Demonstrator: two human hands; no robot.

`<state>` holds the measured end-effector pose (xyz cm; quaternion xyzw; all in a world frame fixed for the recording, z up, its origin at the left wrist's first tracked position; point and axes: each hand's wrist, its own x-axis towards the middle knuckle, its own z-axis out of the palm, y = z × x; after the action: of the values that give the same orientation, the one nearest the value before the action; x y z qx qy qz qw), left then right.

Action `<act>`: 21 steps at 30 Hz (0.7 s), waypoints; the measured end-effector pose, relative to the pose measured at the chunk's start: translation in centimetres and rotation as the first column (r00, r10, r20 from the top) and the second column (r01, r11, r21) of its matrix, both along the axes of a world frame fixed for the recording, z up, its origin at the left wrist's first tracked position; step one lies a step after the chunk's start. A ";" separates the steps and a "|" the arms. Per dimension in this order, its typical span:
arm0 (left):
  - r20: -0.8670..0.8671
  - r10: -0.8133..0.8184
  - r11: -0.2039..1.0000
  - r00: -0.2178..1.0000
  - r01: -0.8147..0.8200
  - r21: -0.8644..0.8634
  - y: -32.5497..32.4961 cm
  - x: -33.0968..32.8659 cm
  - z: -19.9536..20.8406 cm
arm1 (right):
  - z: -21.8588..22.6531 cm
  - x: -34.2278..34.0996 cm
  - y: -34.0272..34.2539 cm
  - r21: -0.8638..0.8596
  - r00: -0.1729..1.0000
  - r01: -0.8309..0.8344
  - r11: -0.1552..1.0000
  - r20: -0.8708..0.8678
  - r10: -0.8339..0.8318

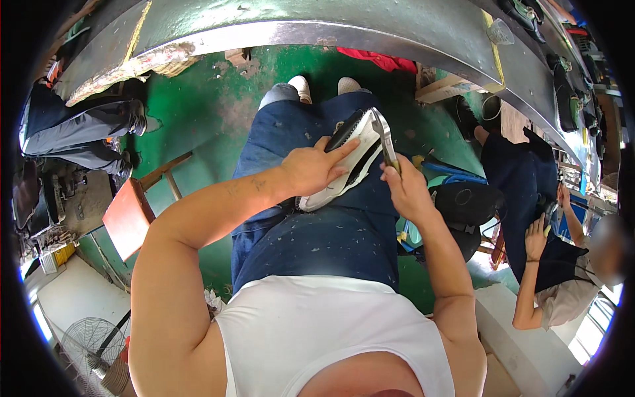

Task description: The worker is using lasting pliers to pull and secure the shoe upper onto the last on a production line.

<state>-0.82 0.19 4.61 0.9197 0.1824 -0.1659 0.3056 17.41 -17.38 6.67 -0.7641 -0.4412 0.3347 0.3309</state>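
A shoe (329, 192) with a pale underside and a black edge lies across my lap on a dark blue apron (311, 248). It looks bottom up, its upper end tilted to the right. My left hand (311, 167) grips the shoe from its left side, with the index finger stretched across the pale underside. In my right hand is a pair of metal pliers (385, 135), the jaws touching the shoe's far tip. My right hand (405, 188) is closed round the handles. Whether the jaws pinch any material is too small to tell.
A long metal-edged workbench (291, 33) curves across the far side. To the left stand a red-topped stool (126, 221) and a fan (92, 351). A black bag (466, 202) rests to my right, near another seated person (522, 192). Someone else's legs (86, 132) show at far left.
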 end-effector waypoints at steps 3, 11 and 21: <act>-0.099 -0.053 0.998 0.994 0.057 0.035 0.3 1.3 2.3 | -3.9 -0.1 0.8 -0.114 0.977 -0.090 0.989 0.185 0.110; 0.054 0.463 0.776 0.885 -0.374 -0.508 -3.8 -7.1 -2.9 | -5.9 0.4 -2.3 -0.061 0.997 -0.049 0.997 -0.055 0.045; 0.592 0.125 0.990 0.796 -0.058 -0.132 4.3 -3.2 12.7 | -10.5 -1.5 -6.4 0.162 0.743 0.504 0.849 -0.582 -0.330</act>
<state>-4.01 4.47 17.31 0.8973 0.1115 0.1386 0.4040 15.93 -23.80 -3.86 -0.6585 -0.1935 0.3764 0.6223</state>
